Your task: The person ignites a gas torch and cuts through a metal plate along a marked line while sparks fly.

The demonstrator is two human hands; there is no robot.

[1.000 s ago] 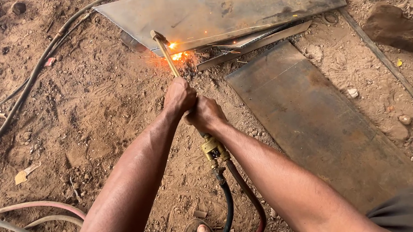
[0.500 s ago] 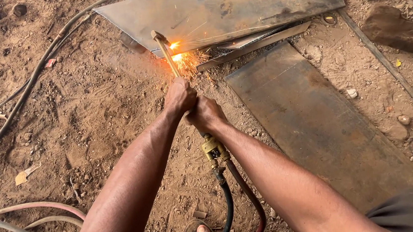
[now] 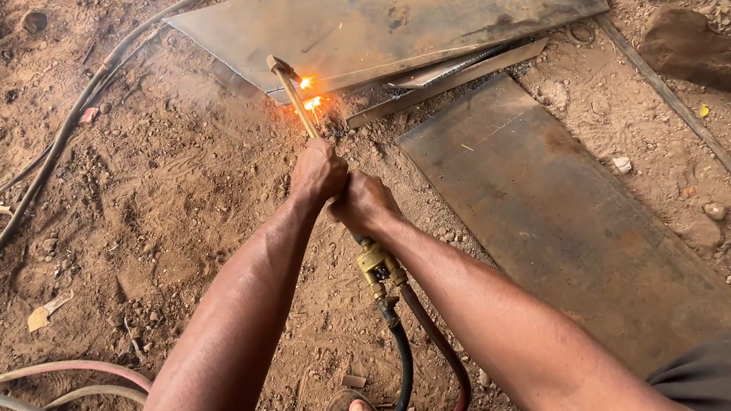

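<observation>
Gripping the cutting torch (image 3: 299, 97) tight with the left hand (image 3: 317, 173) and right hand (image 3: 365, 204) wrapped around it, the person has slid its orange flame (image 3: 310, 96) a bit right along the near edge of the far steel plate (image 3: 402, 13).

Bare reddish dirt floor (image 3: 163, 206), pebbles, daylight, hoses (image 3: 36, 168) trailing.

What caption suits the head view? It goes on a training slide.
Both hands, left hand and right hand, grip a cutting torch flaming at a steel plate's edge.
</observation>
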